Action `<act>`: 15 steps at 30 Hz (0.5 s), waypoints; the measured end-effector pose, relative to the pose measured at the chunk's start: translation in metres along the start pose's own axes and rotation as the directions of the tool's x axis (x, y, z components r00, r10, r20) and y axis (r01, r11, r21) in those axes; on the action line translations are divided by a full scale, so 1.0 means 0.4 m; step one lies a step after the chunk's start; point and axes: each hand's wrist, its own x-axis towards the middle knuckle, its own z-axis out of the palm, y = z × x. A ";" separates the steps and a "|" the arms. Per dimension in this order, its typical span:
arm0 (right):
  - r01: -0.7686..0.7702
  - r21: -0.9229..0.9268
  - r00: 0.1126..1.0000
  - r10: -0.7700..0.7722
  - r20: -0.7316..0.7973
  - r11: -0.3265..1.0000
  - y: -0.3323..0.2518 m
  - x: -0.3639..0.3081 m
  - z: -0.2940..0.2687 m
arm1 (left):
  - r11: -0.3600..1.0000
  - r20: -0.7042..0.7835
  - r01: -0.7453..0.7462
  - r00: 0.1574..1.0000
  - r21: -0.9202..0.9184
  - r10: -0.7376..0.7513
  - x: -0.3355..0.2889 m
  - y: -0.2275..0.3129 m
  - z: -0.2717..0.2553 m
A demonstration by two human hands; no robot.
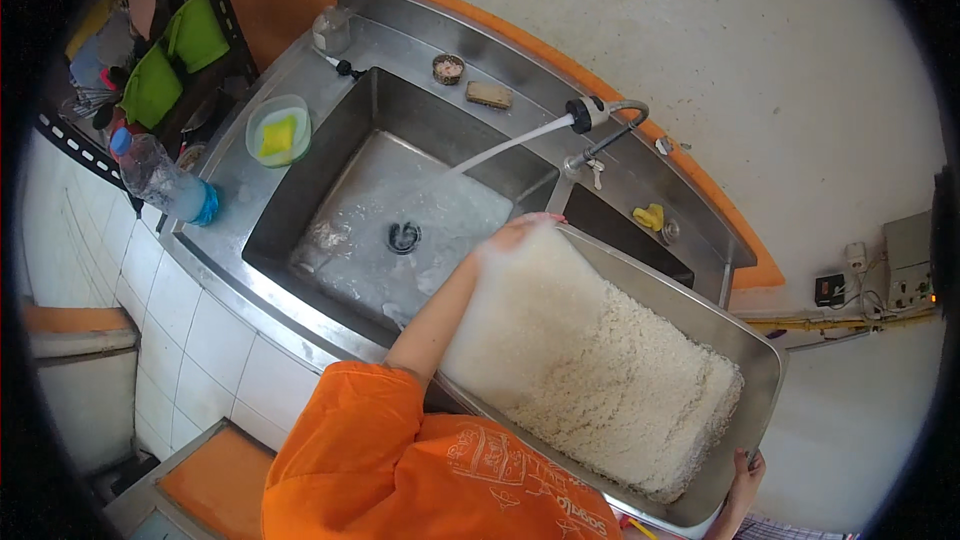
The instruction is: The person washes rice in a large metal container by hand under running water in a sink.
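A deep steel pan [757, 370] of white rice [640, 370] tilts toward the sink [290, 210], cloudy water pooled at its lower end. My left hand [522, 228] is at that lower end, its fingers around the corner and partly hidden by the milky water. On the pan's higher end, my right hand [744, 485] grips the rim. Water streams from the bent tap [600, 118] into the sink, where a dark drain [404, 236] shows amid whitish water.
Left of the sink stand a bottle with blue liquid [165, 180] and a tub [295, 105] holding a yellow sponge [278, 137]. Behind it lie a small bowl [448, 69] and a brown block [489, 94]. A yellow cloth [649, 217] lies near the tap. A utensil rack [150, 50] stands far left.
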 end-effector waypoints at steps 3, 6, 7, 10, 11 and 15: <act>-0.032 -0.015 0.999 0.032 0.022 0.999 0.033 0.006 -0.012 | 0.998 -0.003 0.010 1.000 -0.068 -0.010 -0.007 0.007 0.008; -0.006 -0.003 1.000 0.006 -0.030 1.000 0.076 0.015 -0.011 | 0.998 -0.021 -0.048 0.999 0.040 0.049 -0.001 0.007 0.004; -0.011 -0.001 0.999 0.010 -0.031 1.000 0.075 0.013 -0.007 | 0.998 -0.018 -0.045 0.999 0.041 0.045 0.000 0.005 0.010; 0.019 0.048 0.999 -0.018 -0.029 0.999 0.066 0.012 0.004 | 0.994 -0.037 -0.005 0.999 -0.107 0.001 -0.001 0.000 0.017; -0.034 0.053 0.999 0.033 0.012 0.998 0.066 0.016 -0.005 | 0.997 -0.036 -0.018 0.999 -0.081 0.015 0.000 -0.002 0.013; -0.082 0.096 0.997 0.082 0.000 0.992 0.078 0.006 0.001 | 0.997 0.001 -0.052 0.999 0.053 0.052 0.008 -0.002 0.015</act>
